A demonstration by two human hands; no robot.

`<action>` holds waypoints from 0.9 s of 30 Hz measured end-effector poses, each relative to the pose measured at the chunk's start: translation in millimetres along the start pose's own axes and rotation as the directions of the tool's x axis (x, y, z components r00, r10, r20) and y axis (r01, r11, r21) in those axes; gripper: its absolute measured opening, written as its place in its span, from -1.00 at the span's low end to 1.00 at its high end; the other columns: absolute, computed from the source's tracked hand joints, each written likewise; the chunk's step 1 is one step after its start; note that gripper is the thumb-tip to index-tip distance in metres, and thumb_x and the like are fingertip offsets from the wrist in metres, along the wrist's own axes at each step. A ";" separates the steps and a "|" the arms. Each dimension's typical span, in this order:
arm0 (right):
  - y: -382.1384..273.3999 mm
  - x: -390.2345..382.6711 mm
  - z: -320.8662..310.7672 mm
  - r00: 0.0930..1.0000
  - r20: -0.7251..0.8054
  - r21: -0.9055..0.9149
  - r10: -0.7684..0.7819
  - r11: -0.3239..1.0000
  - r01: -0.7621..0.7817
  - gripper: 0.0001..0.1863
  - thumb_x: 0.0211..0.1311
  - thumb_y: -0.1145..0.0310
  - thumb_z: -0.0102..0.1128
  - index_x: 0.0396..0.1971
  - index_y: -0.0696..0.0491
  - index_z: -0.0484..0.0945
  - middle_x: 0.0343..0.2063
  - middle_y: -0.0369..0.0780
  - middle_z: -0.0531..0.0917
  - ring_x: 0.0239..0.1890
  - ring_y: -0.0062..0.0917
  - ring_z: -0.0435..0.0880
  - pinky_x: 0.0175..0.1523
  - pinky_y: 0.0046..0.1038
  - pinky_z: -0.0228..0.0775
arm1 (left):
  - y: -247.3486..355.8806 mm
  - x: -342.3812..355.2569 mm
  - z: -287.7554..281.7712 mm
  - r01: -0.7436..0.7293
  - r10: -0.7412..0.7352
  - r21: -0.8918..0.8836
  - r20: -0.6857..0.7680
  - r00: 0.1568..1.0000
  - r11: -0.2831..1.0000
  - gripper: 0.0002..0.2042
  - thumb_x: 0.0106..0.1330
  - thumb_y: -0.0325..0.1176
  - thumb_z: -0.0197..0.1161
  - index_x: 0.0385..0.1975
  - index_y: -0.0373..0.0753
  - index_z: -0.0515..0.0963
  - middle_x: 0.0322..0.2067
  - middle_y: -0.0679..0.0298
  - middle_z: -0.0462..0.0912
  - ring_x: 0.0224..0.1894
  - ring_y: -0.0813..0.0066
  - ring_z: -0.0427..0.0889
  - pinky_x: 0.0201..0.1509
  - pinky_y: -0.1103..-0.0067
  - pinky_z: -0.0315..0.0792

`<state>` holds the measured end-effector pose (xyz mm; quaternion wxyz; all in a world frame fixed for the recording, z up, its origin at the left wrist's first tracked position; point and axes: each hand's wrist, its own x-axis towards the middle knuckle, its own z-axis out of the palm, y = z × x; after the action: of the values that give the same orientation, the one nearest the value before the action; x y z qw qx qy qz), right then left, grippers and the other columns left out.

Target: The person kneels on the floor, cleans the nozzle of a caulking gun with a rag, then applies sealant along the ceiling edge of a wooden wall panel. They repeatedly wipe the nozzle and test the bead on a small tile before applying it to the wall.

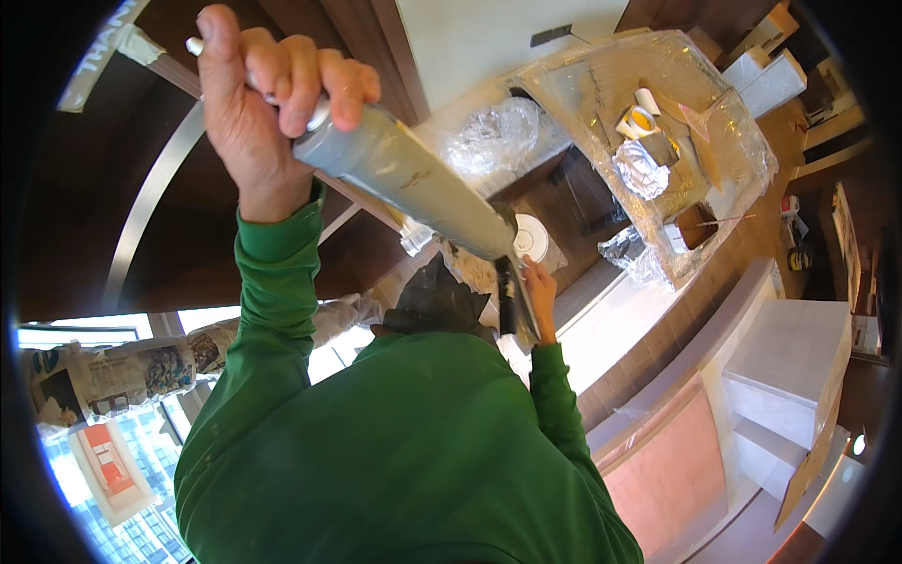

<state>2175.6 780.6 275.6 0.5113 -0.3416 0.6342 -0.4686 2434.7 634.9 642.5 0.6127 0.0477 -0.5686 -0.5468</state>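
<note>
The grey caulking-style cartridge tube (413,183) sits in the upper middle of the view, its long axis running on a diagonal from the upper left down to the lower right, with the nozzle end pointing toward the lower right, where it meets a dark, narrow piece (512,301) beside the far worktop. The left hand (268,94) is closed around the rear end of the tube, fingers wrapped over the top and thumb up along a thin metal rod (194,44) that sticks out behind; gripping it at the back like this looks suited to pushing along the tube's length while steering the tip. The right hand (542,299) is at the front end, fingers lying along the dark piece just below the nozzle, apparently steadying it; how tightly it grips I cannot tell, since the tube and the dark piece cover part of it. Both arms wear green sleeves (272,301), and a green-clad body fills the near lower part of the picture. Further right, a counter wrapped in clear plastic sheeting (742,141) carries a roll of yellow tape (641,120), crumpled foil (641,169) and a small open box (693,226). White blocks (794,367) are stacked at the right, and newspaper sheets (122,371) cover the window at the lower left.
</note>
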 end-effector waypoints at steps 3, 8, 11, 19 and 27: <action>-41.9 -42.3 -21.8 0.825 0.565 0.616 -0.026 0.678 -0.400 0.12 0.33 -0.51 -0.41 0.18 0.43 0.37 -0.05 0.18 0.63 -0.13 -0.05 0.69 -0.01 -0.17 0.53 | -6.4 14.3 1.1 0.021 0.002 -0.139 0.160 0.987 0.990 -0.39 0.61 0.13 -0.36 -0.70 -0.08 0.24 -0.83 0.39 0.26 -0.72 0.38 0.38 -0.29 0.27 0.44; -98.8 -112.6 -28.5 0.645 0.652 0.738 -0.399 0.527 -0.420 0.16 0.10 -0.50 0.12 0.50 0.03 0.04 0.29 0.26 0.35 0.23 0.21 0.43 0.16 0.09 0.38 | -45.2 29.4 20.2 -0.021 0.112 -0.333 0.258 0.960 0.943 -0.31 0.58 0.20 -0.46 -0.62 -0.10 0.47 -0.81 0.37 0.36 -0.74 0.38 0.44 -0.33 0.28 0.53; -114.7 -142.8 -22.5 0.689 0.480 0.841 -0.543 0.060 -0.538 -0.45 0.34 -0.02 0.27 0.17 -0.07 0.32 0.11 -0.10 0.54 0.27 -0.02 0.45 0.30 0.32 0.22 | -61.0 32.2 47.5 0.014 0.028 -0.321 0.127 0.992 0.947 -0.33 0.60 0.14 -0.44 -0.64 -0.11 0.44 -0.82 0.35 0.36 -0.72 0.34 0.50 -0.34 0.27 0.56; -112.1 -172.2 -13.3 0.826 0.344 0.933 -0.445 0.257 -0.251 -0.66 0.30 0.02 0.30 -0.33 -0.08 0.41 -0.50 -0.35 0.41 -0.31 -0.50 0.41 0.04 -0.15 0.36 | -83.2 23.3 114.8 0.461 -0.518 -0.289 -0.161 0.840 0.839 -0.51 0.55 -0.01 0.00 -0.63 -0.17 0.32 -0.71 0.20 0.43 -0.52 0.14 0.64 -0.32 0.25 0.56; -127.6 -182.9 -17.2 0.939 0.125 0.934 -0.319 0.356 -0.003 -0.49 0.22 -0.20 0.30 -0.37 -0.03 0.43 -0.53 -0.36 0.38 -0.38 -0.50 0.38 0.00 -0.21 0.30 | -102.9 21.2 118.1 0.401 -0.483 -0.455 -0.075 0.872 0.795 -0.47 0.53 0.05 0.02 -0.69 -0.11 0.23 -0.79 0.23 0.32 -0.64 0.14 0.54 -0.40 0.18 0.51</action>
<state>2197.7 909.9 456.7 0.6515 -0.1206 0.1451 -0.7348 2277.7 645.2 627.3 0.5133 0.0963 -0.3478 -0.7786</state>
